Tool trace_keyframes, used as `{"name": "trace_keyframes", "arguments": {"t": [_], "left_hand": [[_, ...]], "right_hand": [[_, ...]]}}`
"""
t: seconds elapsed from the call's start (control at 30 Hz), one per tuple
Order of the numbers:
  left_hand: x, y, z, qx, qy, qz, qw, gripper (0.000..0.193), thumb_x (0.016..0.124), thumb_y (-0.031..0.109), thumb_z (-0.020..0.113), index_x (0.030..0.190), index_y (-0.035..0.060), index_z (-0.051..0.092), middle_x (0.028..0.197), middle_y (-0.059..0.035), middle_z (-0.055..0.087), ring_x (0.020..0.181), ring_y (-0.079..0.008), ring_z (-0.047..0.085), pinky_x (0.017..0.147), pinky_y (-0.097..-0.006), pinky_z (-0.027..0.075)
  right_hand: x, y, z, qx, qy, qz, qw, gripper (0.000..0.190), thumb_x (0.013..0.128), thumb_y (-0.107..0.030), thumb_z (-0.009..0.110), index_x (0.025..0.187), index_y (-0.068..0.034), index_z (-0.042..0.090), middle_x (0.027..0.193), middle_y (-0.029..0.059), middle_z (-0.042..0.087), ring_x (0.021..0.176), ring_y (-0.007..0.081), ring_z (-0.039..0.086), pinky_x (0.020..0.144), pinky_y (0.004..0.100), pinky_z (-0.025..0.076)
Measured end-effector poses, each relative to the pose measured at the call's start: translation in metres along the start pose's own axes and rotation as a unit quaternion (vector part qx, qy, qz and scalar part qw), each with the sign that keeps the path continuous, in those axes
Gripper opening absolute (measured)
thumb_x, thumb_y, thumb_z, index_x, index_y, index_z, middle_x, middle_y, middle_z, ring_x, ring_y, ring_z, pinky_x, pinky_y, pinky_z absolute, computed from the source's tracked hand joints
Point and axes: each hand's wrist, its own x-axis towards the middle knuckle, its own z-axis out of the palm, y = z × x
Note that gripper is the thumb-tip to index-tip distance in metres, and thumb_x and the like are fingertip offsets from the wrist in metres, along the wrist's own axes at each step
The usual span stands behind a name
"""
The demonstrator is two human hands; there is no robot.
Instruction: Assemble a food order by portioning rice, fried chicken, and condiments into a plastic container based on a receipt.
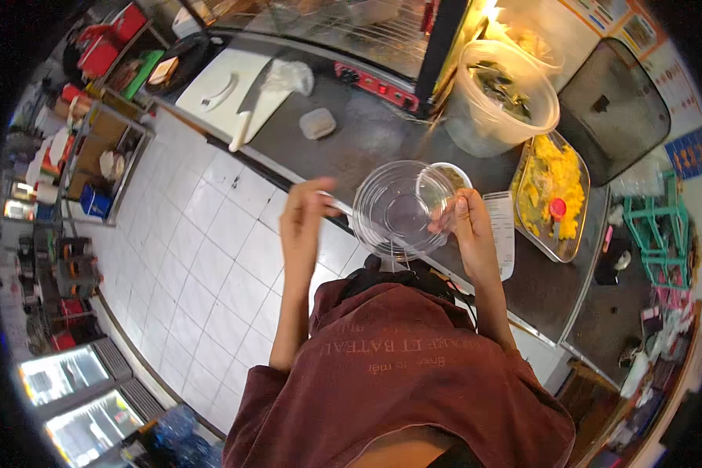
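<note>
My right hand [474, 228] pinches the right rim of a round, clear plastic container or lid [406, 216], held above the counter's front edge. On its other side, my left hand [303, 213], blurred, has its fingers around a slim whitish utensil handle [343, 206]. The handle's far end lies behind or within the clear plastic, and I cannot tell which. Beyond the plastic stands a white round bowl [463, 174], partly covered by it. A printed paper slip [501, 234] lies just right of my right hand.
Yellow food fills a metal tray [553, 253] with a red-topped utensil [557, 209]. Behind is a large plastic tub [479, 131]. A knife [251, 96] rests on a white cutting board [210, 70]. A small lidded container [317, 123] sits near the heated display case [327, 29].
</note>
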Motion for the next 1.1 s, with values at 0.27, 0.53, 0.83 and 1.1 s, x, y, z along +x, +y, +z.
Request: {"name": "trace_keyframes", "arguments": {"t": [0.27, 0.53, 0.83, 1.1], "left_hand": [[-0.014, 0.029, 0.0, -0.097, -0.016, -0.131, 0.986, 0.012, 0.077, 0.007, 0.055, 0.082, -0.004, 0.059, 0.071, -0.0047, 0.054, 0.059, -0.008, 0.049, 0.054, -0.0194, 0.041], [-0.019, 0.036, 0.007, -0.034, -0.059, -0.006, 0.998, 0.016, 0.08, 0.009, 0.05, 0.078, -0.0053, 0.058, 0.067, -0.0079, 0.054, 0.055, -0.0113, 0.05, 0.051, -0.0218, 0.04], [-0.02, 0.027, 0.022, -0.047, -0.147, -0.014, 0.988, 0.019, 0.085, 0.012, 0.042, 0.075, -0.0019, 0.05, 0.063, -0.0026, 0.046, 0.057, -0.0071, 0.043, 0.052, -0.0182, 0.035], [-0.033, 0.022, 0.04, -0.392, -0.25, -0.211, 0.86, 0.022, 0.088, 0.022, 0.034, 0.075, 0.0055, 0.041, 0.057, 0.0002, 0.041, 0.046, -0.006, 0.037, 0.045, -0.0184, 0.033]], "right_hand": [[-0.001, -0.01, 0.016, -0.003, -0.042, -0.04, 0.998, 0.02, 0.089, -0.021, 0.028, 0.084, -0.003, 0.036, 0.072, 0.0082, 0.052, 0.06, 0.0117, 0.052, 0.057, 0.0219, 0.042], [-0.015, -0.029, 0.016, -0.071, 0.006, -0.112, 0.991, 0.02, 0.089, -0.02, 0.028, 0.086, -0.002, 0.036, 0.071, 0.0079, 0.051, 0.059, 0.0103, 0.05, 0.057, 0.0208, 0.041], [-0.027, -0.031, 0.019, -0.072, 0.11, -0.136, 0.982, 0.02, 0.089, -0.021, 0.029, 0.086, -0.002, 0.037, 0.063, 0.0041, 0.047, 0.054, 0.0067, 0.046, 0.051, 0.0184, 0.038], [-0.02, -0.01, 0.015, 0.031, 0.197, -0.056, 0.978, 0.021, 0.089, -0.023, 0.032, 0.084, -0.005, 0.042, 0.054, -0.0008, 0.038, 0.04, 0.0029, 0.032, 0.036, 0.0159, 0.026]]}}
